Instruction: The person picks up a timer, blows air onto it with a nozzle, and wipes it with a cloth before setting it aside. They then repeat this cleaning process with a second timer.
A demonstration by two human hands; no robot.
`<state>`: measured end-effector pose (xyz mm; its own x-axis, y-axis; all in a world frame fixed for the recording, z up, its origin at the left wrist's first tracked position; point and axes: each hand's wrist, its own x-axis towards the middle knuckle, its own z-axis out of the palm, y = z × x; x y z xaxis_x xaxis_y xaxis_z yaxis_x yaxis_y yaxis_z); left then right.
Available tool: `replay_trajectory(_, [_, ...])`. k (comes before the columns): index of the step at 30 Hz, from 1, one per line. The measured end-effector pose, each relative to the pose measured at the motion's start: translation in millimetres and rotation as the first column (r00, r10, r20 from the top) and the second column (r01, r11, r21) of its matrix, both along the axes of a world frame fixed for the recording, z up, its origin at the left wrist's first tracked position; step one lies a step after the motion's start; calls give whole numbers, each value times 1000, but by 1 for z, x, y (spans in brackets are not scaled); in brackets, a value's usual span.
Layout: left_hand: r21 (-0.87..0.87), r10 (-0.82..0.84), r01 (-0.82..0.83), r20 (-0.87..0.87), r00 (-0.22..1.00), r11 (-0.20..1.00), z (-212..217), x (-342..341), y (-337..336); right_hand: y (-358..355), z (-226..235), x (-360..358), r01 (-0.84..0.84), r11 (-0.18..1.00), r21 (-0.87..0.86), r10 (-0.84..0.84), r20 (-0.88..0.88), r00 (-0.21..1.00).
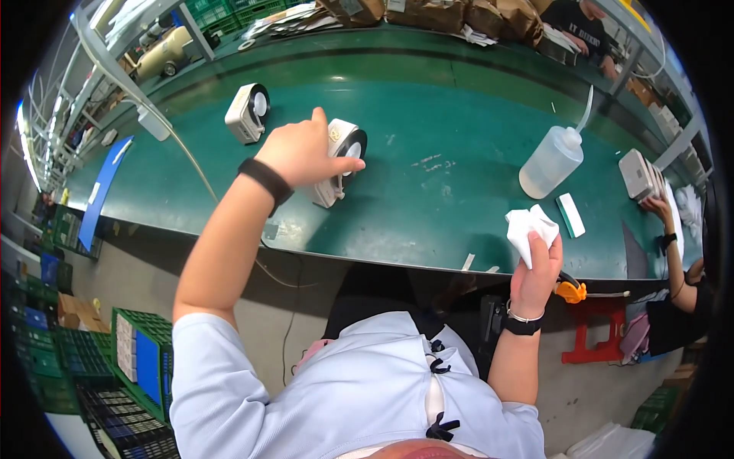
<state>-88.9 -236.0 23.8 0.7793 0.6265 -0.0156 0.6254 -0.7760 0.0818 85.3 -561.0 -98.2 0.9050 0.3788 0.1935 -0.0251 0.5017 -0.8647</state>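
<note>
The left hand (302,153) clamps the white round-faced device (340,161) mid-bench; the right hand (535,271) pinches a white cloth (527,228) over the near edge. Gripped seemingly from above, the device could tip.

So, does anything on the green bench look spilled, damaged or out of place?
Nothing stands out. The left hand rests on a white device, the right hand holds a white cloth, and the squeeze bottle stands upright.
</note>
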Motion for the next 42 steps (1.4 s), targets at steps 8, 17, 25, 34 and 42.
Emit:
replay_trajectory(8, [-195, -157, 155, 4, 988, 968, 14, -9, 7, -8, -5, -12, -37, 999, -25, 36, -17, 999])
replay_trajectory(17, [-321, -144, 538, 744, 652, 779, -50, -61, -99, -7, 38, -42, -64, 992, -109, 81, 159, 984])
replay_trajectory(25, [-276, -199, 623, 788, 583, 732, -72, -61, -129, 21, 71, -80, 88, 950, -300, 261, 916, 306])
replay_trajectory(34, [-47, -412, 622, 710, 571, 781, -61, -53, -141, 23, 29, -106, 219, 958, -183, 170, 983, 73])
replay_trajectory(42, [-143, -340, 707, 800, 495, 693, -65, -61, -139, 2, 9, -90, 168, 972, -165, 102, 939, 329])
